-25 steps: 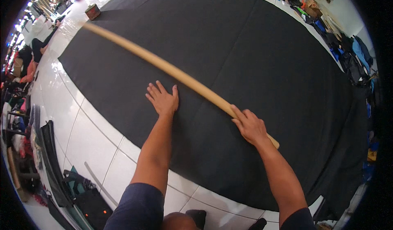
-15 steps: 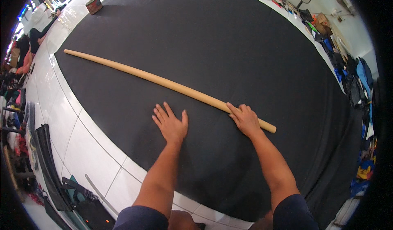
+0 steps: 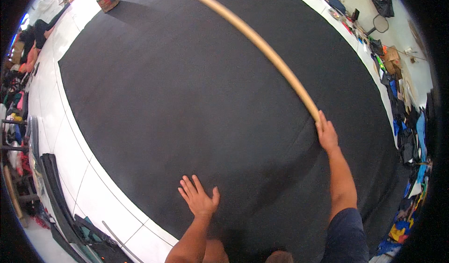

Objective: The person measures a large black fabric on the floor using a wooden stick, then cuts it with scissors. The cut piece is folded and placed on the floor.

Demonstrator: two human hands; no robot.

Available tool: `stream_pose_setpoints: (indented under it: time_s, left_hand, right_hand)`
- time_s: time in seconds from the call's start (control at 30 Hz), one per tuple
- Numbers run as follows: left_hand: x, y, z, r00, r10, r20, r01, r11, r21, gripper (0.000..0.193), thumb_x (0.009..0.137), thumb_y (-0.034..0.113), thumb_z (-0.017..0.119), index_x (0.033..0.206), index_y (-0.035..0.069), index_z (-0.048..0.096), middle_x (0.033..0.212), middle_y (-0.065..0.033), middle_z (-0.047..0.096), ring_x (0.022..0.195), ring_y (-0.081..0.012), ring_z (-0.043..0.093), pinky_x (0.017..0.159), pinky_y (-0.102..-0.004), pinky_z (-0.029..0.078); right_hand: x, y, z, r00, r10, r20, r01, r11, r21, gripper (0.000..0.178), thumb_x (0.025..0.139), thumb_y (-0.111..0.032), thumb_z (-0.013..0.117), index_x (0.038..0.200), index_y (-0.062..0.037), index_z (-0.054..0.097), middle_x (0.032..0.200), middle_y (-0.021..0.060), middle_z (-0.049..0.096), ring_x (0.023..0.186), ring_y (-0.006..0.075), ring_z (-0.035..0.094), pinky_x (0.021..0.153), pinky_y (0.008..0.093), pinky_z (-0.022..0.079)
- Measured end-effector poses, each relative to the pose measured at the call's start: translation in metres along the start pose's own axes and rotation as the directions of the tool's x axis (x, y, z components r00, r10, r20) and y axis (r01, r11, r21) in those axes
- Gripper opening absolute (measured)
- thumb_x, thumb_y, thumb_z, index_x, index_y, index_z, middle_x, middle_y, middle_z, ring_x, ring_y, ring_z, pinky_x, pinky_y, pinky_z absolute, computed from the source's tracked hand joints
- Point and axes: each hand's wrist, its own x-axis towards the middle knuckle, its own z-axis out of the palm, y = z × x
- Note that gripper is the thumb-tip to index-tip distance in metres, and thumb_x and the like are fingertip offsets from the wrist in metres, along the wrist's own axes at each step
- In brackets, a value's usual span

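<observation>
A long, smooth tan pole point(image 3: 258, 41) lies across the spread black cloth point(image 3: 163, 113), running from the top edge down to the right; its far end is out of view. My right hand point(image 3: 328, 134) holds the pole's near end, fingers along it, and covers that tip. Closer to me, my left hand point(image 3: 199, 201) rests flat on the cloth with its fingers spread, holding nothing, well apart from the pole.
A rusty tin-like block point(image 3: 107, 0) stands on the cloth's far left edge. White floor tiles point(image 3: 70, 143) border the left side, with dark bags point(image 3: 58, 193) beyond. Assorted items and a hand mirror-like paddle point(image 3: 380, 24) line the right wall.
The pole has swung away from me and to the right, its far end leaving the view. My right hand moved right with it; my left hand lies lower in view, still spread.
</observation>
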Motion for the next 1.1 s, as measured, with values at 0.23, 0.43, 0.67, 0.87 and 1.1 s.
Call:
stream_pose_setpoints:
  time_s: [0.23,0.43,0.67,0.87,1.1]
  left_hand:
    - [0.004,0.007,0.004,0.998,0.006,0.058,-0.005,1.0,-0.013,0.091,0.083,0.047,0.064,0.15,-0.005,0.032,0.159,-0.0342,0.017,0.149,-0.0497,0.013,0.12,-0.0613,0.009]
    - [0.003,-0.001,0.007,1.0,0.007,0.028,-0.007,1.0,-0.003,0.092,0.082,0.049,0.064,0.15,-0.003,0.031,0.159,-0.0339,0.017,0.149,-0.0496,0.015,0.12,-0.062,0.01]
    - [0.0,0.0,0.009,1.0,0.008,0.025,-0.008,1.0,-0.008,0.092,0.082,0.049,0.063,0.151,-0.003,0.03,0.159,-0.0333,0.019,0.149,-0.0493,0.016,0.119,-0.0626,0.011]
    - [0.0,0.002,0.009,0.999,-0.014,0.05,0.016,0.999,-0.033,0.091,0.08,0.053,0.064,0.147,-0.004,0.039,0.157,-0.0339,0.022,0.148,-0.0496,0.018,0.119,-0.0631,0.011]
    - [0.001,0.001,0.007,1.0,0.01,-0.01,-0.011,0.999,-0.044,0.089,0.079,0.05,0.067,0.146,-0.003,0.04,0.157,-0.0331,0.023,0.148,-0.0493,0.019,0.119,-0.0628,0.011]
  right_hand:
    - [0.189,-0.027,-0.024,0.977,0.04,-0.21,-0.01,0.99,0.14,0.054,0.105,-0.041,0.042,0.155,-0.023,0.033,0.119,0.0289,0.064,0.107,0.0478,0.062,0.093,0.0549,0.048]
    - [0.179,-0.149,-0.019,0.989,-0.047,-0.143,0.068,0.987,0.144,0.054,0.105,-0.042,0.037,0.155,-0.0231,0.033,0.115,0.0287,0.065,0.104,0.0474,0.063,0.089,0.0555,0.05]
    - [0.169,-0.151,0.006,0.988,-0.15,-0.041,0.147,0.987,-0.07,0.053,0.105,-0.047,0.038,0.156,-0.0357,0.028,0.099,0.0185,0.063,0.093,0.0411,0.065,0.081,0.0539,0.053]
    - [0.251,-0.186,0.003,0.993,-0.045,-0.11,0.06,0.988,0.144,0.054,0.103,-0.043,0.045,0.154,-0.0299,0.035,0.115,0.0235,0.068,0.104,0.0458,0.063,0.093,0.0555,0.048]
    - [0.268,-0.26,-0.024,0.969,-0.079,-0.236,0.119,0.98,0.162,0.052,0.104,-0.039,0.043,0.154,-0.0221,0.037,0.112,0.0252,0.068,0.093,0.0451,0.068,0.081,0.0525,0.053]
